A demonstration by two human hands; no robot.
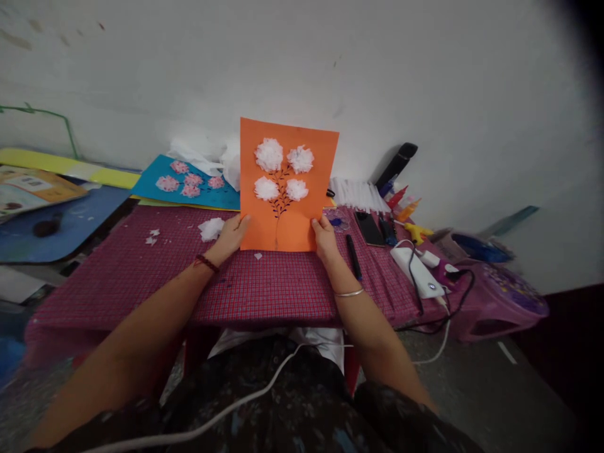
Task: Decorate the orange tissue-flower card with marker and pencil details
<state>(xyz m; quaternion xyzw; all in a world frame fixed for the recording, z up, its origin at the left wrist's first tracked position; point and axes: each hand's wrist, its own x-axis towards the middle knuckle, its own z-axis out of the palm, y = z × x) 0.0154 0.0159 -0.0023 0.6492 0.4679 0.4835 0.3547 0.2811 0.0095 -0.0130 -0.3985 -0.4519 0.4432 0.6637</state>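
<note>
A checked table [278, 292] spans mid-frame, pale wall [189, 63] above; left fingers [243, 224] and right fingers [318, 228] grip one card [299, 234] bearing four flowers [268, 155].

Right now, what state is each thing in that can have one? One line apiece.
Orange paper sheet: held up, decorated side showing
Left hand: closed on the sheet's lower left edge
Right hand: closed on its lower right edge
Blue paper sheet: laid flat
White tissue pompom: lying loose
Black marker: lying down; capped or not unclear
Smartphone: lying flat, dark side up
Yellow glue gun: lying down
White power strip: cord attached
</note>
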